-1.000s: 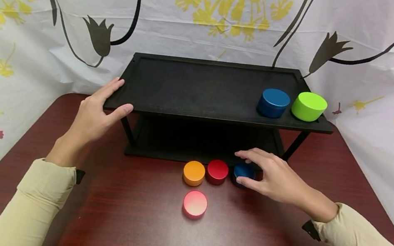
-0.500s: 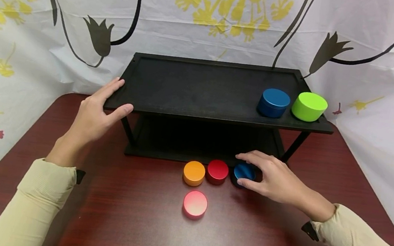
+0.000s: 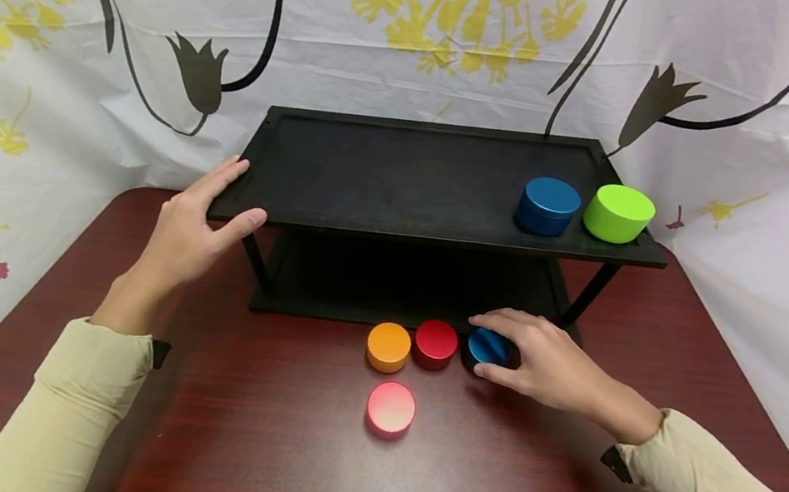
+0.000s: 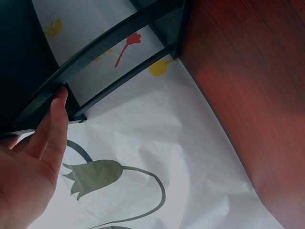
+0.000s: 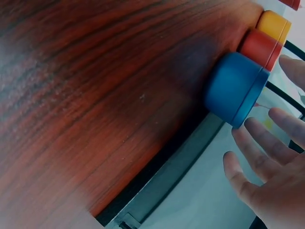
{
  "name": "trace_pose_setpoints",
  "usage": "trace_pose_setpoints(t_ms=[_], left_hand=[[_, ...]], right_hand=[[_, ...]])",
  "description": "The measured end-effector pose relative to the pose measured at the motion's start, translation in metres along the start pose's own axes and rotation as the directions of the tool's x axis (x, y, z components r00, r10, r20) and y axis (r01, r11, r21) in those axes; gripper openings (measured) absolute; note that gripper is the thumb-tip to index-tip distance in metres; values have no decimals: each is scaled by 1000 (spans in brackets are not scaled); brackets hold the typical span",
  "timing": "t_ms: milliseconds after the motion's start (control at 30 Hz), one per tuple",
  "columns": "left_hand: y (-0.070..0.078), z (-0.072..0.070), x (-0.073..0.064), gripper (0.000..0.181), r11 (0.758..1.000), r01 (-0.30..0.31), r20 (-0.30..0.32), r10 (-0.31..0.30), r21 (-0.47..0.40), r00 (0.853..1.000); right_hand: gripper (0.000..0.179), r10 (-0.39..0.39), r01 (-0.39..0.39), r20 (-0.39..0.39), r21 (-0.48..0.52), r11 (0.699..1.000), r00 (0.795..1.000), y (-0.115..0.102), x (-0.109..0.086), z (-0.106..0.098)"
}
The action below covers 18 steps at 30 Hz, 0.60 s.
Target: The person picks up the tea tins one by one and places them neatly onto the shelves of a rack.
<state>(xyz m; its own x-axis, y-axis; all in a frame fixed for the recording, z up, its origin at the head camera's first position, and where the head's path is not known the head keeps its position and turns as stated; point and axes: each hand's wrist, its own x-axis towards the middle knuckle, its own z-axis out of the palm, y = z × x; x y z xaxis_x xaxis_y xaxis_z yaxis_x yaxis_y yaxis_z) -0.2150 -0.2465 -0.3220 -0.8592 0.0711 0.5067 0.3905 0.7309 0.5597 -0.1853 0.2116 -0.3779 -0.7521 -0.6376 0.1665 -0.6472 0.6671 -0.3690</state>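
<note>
My left hand (image 3: 186,232) rests on the left front corner of a black two-tier shelf (image 3: 389,178). Its fingers lie along the side edge, fairly straight, with the thumb over the front; in the left wrist view the fingers (image 4: 58,119) touch the shelf's edge. My right hand (image 3: 548,360) hovers around a small blue tin (image 3: 488,348) on the table, thumb on the near side, fingers on the far side. In the right wrist view the fingers are spread beside the blue tin (image 5: 236,88), not curled round it; fingertip contact is hard to tell.
Beside the blue tin stand a red tin (image 3: 435,344) and an orange tin (image 3: 389,347); a pinkish-red tin (image 3: 390,409) sits nearer. A larger blue tin (image 3: 548,206) and a green tin (image 3: 619,214) stand on the shelf's top right. Patterned white cloth (image 3: 422,48) surrounds the table (image 3: 248,427).
My right hand has lowered slightly and come nearer the small blue tin, its thumb and fingers now closer about it. The left hand and all the tins stay where they were.
</note>
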Motion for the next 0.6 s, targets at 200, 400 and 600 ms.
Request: trace_pose_setpoints(t_ms=[200, 400, 600], left_hand=[[0, 0, -1, 65, 1000, 2, 0, -2, -1, 1000], [1, 0, -1, 65, 1000, 2, 1, -2, -2, 1000], [0, 0, -1, 65, 1000, 3, 4, -3, -1, 1000]], right_hand=[[58, 7, -7, 15, -17, 1000, 1000, 1, 0, 3], [57, 12, -11, 39, -30, 999, 999, 3, 0, 6], [56, 6, -5, 40, -40, 999, 999, 4, 0, 7]])
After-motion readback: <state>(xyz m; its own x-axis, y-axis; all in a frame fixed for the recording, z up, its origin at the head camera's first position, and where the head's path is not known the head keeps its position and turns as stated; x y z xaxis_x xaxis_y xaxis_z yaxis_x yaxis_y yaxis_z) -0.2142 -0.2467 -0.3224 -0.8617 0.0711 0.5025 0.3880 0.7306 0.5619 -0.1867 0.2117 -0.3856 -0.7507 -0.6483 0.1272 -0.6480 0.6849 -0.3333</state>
